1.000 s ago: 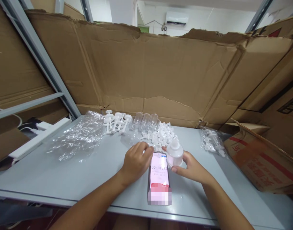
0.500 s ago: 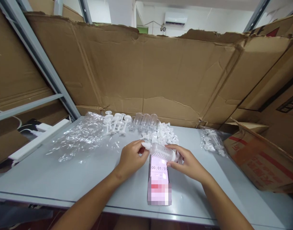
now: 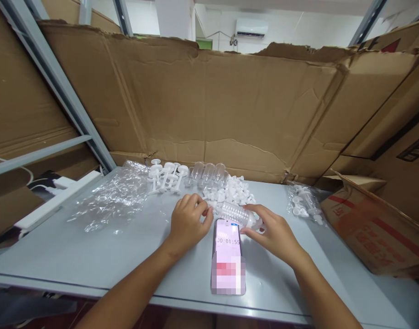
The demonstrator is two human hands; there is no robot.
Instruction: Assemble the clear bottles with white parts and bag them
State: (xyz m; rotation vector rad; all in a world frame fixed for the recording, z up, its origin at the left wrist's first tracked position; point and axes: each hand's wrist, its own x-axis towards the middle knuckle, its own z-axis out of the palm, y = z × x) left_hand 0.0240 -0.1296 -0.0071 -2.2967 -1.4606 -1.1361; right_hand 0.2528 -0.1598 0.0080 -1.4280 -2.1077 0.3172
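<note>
A clear plastic syringe [image 3: 234,214] with ribbed markings lies tilted above the top of a phone. Its right end, with a white collar, sits between the thumb and fingers of my right hand [image 3: 273,232]. My left hand [image 3: 189,221] is closed at the syringe's left end, thumb and fingertips pinched together; what they hold is hidden. Just behind the syringe is a pile of small white nozzles [image 3: 238,191]. Several clear barrels [image 3: 208,173] stand behind that pile, and white plungers [image 3: 167,176] are grouped to their left.
The phone [image 3: 227,253] shows a running timer on the grey table. Crumpled clear plastic bags [image 3: 117,198] spread at the left, near a white power strip [image 3: 57,201]. A bagged set of parts [image 3: 304,203] lies right, beside a cardboard box [image 3: 374,228]. Cardboard walls the back.
The syringe's white tip, visible at my left fingertips before, is now hidden or away from them. My left fingers have curled more, and the syringe has shifted slightly right.
</note>
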